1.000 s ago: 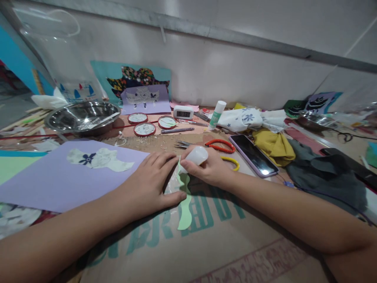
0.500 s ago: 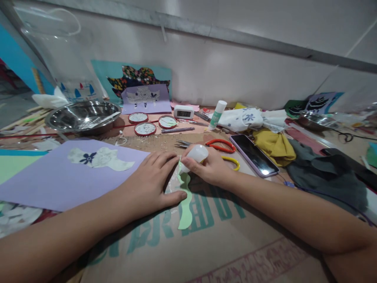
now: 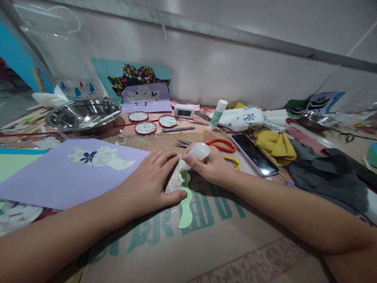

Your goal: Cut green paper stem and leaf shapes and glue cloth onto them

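Note:
A wavy light green paper strip lies upright in the view on printed cardboard. My left hand lies flat beside it, fingers stretched; the thumb tip presses on the strip's middle and the fingertips reach its upper end. In my right hand is a white squeeze bottle, tilted with its lower end over the upper part of the strip. The bottle's tip is hard to make out. Left of my left hand, a purple sheet carries a white cut-out with a dark flower.
Red-handled pliers and a yellow handle lie just beyond my right hand, near a phone. Farther back are a glue stick, a small clock, red-rimmed lids and a steel bowl. Cloths lie at right.
The white bottle has shifted slightly to the right and up in my right hand. My left hand and the green strip stay in place.

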A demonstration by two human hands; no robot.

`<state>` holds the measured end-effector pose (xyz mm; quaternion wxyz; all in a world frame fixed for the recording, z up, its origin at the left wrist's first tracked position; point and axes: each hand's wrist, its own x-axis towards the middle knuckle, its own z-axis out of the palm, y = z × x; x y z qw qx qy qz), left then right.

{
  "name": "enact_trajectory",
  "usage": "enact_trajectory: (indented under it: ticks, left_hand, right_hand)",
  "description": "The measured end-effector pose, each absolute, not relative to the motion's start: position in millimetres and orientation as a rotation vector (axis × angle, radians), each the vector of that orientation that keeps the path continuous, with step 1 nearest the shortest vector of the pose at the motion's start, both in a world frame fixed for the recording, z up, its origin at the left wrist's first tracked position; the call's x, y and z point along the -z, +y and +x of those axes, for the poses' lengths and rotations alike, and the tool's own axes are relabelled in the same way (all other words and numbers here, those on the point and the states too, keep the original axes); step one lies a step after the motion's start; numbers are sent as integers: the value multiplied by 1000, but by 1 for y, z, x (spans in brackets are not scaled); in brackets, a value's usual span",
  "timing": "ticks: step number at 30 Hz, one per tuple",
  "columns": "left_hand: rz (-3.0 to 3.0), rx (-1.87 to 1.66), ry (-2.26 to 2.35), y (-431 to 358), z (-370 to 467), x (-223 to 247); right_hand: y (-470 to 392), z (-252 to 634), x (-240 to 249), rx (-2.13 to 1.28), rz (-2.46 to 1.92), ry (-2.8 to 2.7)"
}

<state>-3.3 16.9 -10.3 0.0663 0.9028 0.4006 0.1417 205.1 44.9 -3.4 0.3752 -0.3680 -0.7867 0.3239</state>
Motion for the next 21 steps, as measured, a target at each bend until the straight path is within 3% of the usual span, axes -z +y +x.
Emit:
enact_trajectory:
  ticks: [21]
  left_hand:
    - [2687,-458,1177,17,-4,9]
  right_hand:
    - [41,207,-2,-889,-904,-2057]
